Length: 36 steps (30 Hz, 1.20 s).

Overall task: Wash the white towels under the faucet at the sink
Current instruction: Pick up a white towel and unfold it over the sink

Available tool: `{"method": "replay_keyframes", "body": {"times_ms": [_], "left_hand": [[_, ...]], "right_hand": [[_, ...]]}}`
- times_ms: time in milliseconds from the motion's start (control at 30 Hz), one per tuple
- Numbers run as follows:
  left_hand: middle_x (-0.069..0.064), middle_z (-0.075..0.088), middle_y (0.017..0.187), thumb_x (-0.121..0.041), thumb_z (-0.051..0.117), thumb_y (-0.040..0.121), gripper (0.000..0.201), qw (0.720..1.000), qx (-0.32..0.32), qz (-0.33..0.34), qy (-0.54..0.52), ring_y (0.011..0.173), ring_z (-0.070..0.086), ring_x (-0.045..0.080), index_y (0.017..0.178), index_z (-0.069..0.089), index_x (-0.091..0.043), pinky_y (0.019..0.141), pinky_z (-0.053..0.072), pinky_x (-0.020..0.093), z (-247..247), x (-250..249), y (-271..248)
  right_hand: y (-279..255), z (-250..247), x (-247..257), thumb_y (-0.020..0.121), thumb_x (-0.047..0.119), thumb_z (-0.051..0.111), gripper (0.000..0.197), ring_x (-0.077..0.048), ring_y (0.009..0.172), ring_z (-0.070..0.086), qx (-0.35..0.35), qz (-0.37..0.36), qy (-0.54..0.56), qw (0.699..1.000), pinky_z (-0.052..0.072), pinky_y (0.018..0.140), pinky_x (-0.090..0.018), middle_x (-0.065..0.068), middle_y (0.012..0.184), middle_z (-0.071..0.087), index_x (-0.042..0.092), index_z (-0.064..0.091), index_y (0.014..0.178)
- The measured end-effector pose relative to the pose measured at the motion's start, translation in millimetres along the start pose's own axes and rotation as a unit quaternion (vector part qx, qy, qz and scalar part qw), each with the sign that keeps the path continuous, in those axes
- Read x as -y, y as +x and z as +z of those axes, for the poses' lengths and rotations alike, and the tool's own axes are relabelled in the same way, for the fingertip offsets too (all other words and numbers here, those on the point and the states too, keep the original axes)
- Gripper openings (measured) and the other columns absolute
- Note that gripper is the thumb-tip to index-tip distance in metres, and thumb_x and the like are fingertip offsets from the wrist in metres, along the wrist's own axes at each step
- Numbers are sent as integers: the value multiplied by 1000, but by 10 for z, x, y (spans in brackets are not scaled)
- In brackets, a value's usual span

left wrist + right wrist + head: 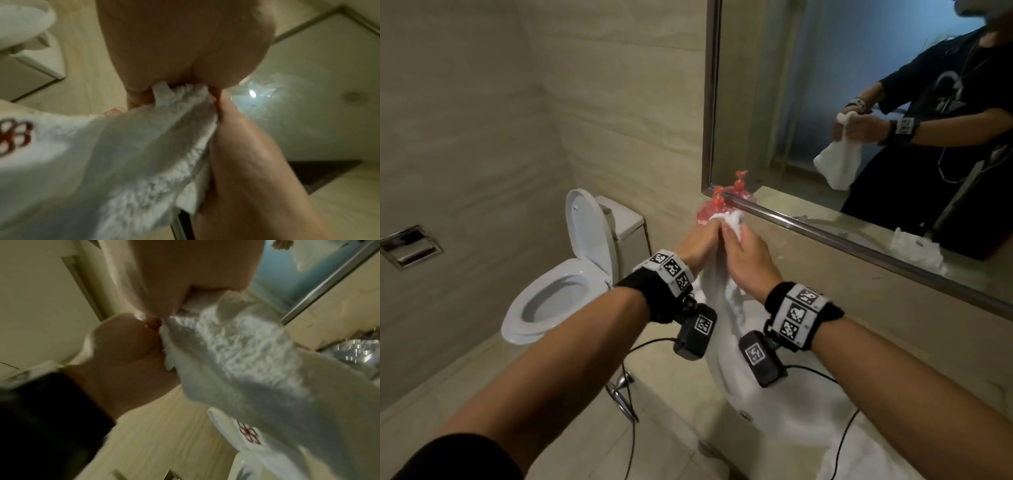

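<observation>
- White towel (pixel 726 308): terry cloth, red embroidered emblem (pixel 248 434); hangs from both hands, raised above the counter edge. Judged soft, limp, heavier and clingier if wet; best gathered in a bunch near the top.
- Left hand (pixel 697 241): fingers curled, clamped on the bunched upper end.
- Right hand (pixel 751 255): closed round the same bunch, touching the left.
- Red pump bottle (pixel 710 209): just behind the hands.
- Faucet: not identifiable.
</observation>
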<state>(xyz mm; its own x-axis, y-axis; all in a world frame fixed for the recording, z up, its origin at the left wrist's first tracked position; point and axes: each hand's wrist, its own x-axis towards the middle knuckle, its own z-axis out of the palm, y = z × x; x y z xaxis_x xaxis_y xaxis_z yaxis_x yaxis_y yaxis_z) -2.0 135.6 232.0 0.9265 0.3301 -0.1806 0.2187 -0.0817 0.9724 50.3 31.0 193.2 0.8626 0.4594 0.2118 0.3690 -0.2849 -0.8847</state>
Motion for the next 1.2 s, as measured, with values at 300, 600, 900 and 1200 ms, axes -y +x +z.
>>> {"method": "replay_keyframes", "body": {"times_ms": [300,600,900,1200], "left_hand": [[15,62,109,-29,37,102,27,999,-12,19,39,105,61,32,91,57,-15,99,50,51,61,-9,29],[26,64,115,-23,42,99,40,999,46,-5,-15,103,63,36,117,58,9,92,53,42,50,-30,-37],[11,67,98,-35,50,101,30,995,6,26,99,83,65,21,93,65,-10,77,57,34,-452,37,118],[11,73,103,-65,50,90,64,996,-49,-7,80,93,70,27,104,71,-6,86,58,40,-478,228,201]], "right_hand": [[88,81,-34,107,51,33,48,-8,96,65,-65,45,0,997,50,70,-4,-2,112,67,18,53,136],[156,-2,-80,108,51,28,51,-24,109,66,-52,63,-38,996,56,92,-41,-8,116,70,21,54,140],[73,-560,-117,91,46,72,22,-9,72,75,144,40,-4,989,59,53,-25,11,85,77,27,67,100],[-10,-559,-304,96,38,68,24,-27,93,75,15,96,98,990,63,71,-37,-3,94,78,16,72,105]]}}
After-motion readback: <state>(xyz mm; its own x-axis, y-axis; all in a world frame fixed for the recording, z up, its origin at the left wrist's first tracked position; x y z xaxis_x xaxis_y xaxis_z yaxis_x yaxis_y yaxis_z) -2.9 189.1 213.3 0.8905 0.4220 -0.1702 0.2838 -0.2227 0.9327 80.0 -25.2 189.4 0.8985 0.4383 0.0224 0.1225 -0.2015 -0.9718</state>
